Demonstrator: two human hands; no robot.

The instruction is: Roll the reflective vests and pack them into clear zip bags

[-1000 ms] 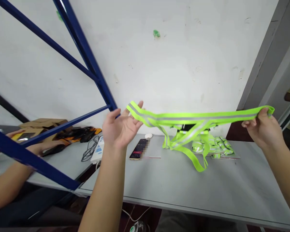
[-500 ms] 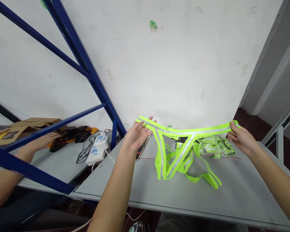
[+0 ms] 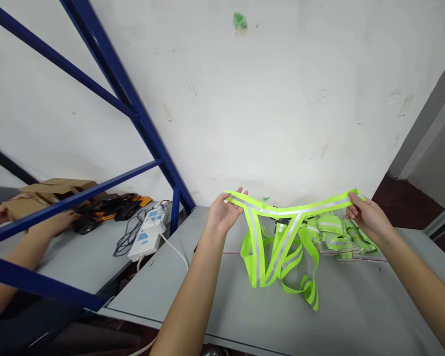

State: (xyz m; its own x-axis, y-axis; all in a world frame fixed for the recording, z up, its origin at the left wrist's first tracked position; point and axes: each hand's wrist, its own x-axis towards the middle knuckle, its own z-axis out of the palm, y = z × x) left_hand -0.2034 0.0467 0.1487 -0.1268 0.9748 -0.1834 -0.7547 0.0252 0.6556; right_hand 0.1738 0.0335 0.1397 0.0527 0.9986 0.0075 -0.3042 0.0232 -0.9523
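Observation:
Between my two hands hangs a neon-yellow reflective strap harness (image 3: 257,247) with silver stripes, its top band stretched nearly level above the grey table. My left hand (image 3: 224,212) has the band's left end between thumb and palm, with some fingers spread behind it. At the right end, my right hand (image 3: 363,212) pinches the band between thumb and fingers. The lower straps droop in loops, one curled end near the tabletop. A black buckle (image 3: 280,225) shows behind the band. Clear bags of similar yellow straps (image 3: 335,232) lie behind, near my right hand.
Blue metal frame bars (image 3: 148,123) cross the left side. Beside them on the table (image 3: 152,291) are a white power strip (image 3: 146,242) and black cables. Further left, another person's hands (image 3: 55,222) are at a cardboard box (image 3: 25,205) by black-and-orange items (image 3: 111,207). A wall stands behind.
The view has shifted. The band's left end and my left hand are further right and lower, and the loose lower strap has swung inward. The other person's hands have moved at the box.

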